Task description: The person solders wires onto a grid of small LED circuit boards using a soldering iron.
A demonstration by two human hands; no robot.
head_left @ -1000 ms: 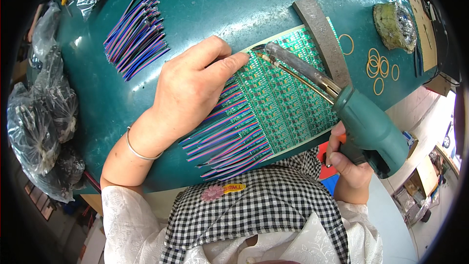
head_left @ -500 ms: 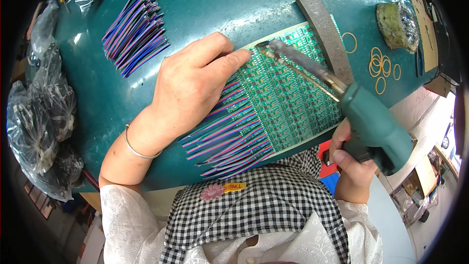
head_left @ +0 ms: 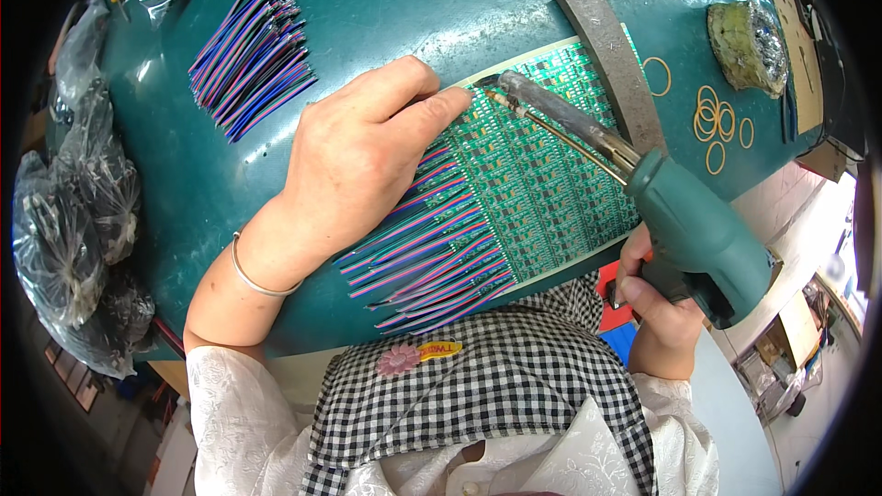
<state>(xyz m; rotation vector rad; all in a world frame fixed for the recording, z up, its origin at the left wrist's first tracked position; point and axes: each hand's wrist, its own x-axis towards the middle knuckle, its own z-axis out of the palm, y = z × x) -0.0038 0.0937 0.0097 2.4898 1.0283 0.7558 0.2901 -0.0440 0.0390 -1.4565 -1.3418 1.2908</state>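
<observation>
Beneath the iron (head_left: 694, 220), the green panel (head_left: 533, 193) seems chip-studded.

Ahead of the left hand (head_left: 367, 152), a broad passage is left over the bench (head_left: 413, 9), bounded by the wire bundle (head_left: 253, 60) at its forward left and the dark bar (head_left: 611, 64) farther right. To that hand's left, a narrower strip is closed off by the plastic bags (head_left: 69, 248). Just to its right, the way over the circuit board (head_left: 542, 165) is barred by the soldering gun (head_left: 703, 230). Ahead of the right hand (head_left: 663, 312), movement is obstructed by the gun's body.
</observation>
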